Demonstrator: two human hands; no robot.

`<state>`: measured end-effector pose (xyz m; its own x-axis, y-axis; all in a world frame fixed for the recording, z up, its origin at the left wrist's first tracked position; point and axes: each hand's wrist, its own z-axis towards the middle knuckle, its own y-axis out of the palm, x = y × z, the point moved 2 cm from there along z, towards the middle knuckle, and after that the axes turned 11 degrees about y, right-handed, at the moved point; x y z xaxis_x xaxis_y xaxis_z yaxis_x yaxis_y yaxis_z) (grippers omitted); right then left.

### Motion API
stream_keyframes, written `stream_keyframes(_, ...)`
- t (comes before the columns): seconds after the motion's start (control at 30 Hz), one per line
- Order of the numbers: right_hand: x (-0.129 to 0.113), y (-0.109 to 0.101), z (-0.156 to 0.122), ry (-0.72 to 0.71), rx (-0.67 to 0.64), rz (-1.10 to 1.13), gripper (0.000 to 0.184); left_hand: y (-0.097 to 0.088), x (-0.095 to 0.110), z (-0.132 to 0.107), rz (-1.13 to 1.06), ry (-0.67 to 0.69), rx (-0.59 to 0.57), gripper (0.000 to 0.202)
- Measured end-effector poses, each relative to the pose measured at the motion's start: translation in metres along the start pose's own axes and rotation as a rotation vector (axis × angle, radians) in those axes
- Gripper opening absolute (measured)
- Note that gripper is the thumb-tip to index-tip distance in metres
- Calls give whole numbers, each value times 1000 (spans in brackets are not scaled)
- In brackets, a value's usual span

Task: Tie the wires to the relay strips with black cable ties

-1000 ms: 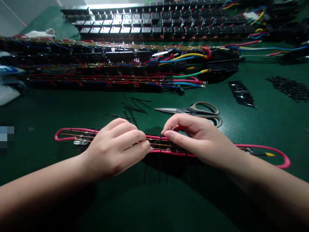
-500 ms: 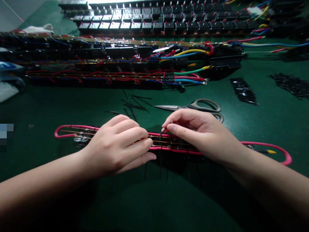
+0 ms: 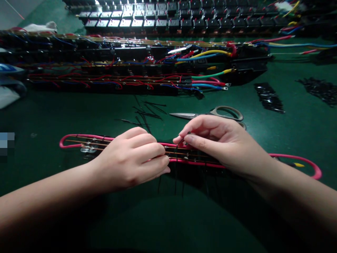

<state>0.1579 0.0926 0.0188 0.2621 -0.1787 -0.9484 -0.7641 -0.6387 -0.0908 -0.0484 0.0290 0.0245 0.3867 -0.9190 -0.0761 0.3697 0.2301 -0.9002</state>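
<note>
A long, narrow strip with copper-coloured rods lies across the table before me. A pink cable runs along its edges and loops out past both ends. My left hand is closed over the strip left of its middle, fingers together, the thumb mostly hidden beneath. Between thumb and forefinger, my right hand pinches the end of a thin black cable tie that crosses the strip. Several more tie tails hang from its near side. Scissors lie just behind my right hand, their handles partly covered.
Loose cable ties are scattered behind the strip. Farther back stand long wired assemblies with coloured leads. At the right lie a bundle of black pieces and a dark heap of small parts.
My right hand has shifted slightly, and the cable tie end now curves at its fingertips. The left thumb has tucked further under the left hand.
</note>
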Motion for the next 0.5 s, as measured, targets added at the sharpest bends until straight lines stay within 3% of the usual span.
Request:
stream_keyframes(0.27,-2,-1,-1,-3,39,44,4,-6,-3,-3,-18,-21,-67,10)
stream_keyframes(0.5,-1,-1,1,13,59,67,5,-19,-25,-11,-63,-153,-346,53)
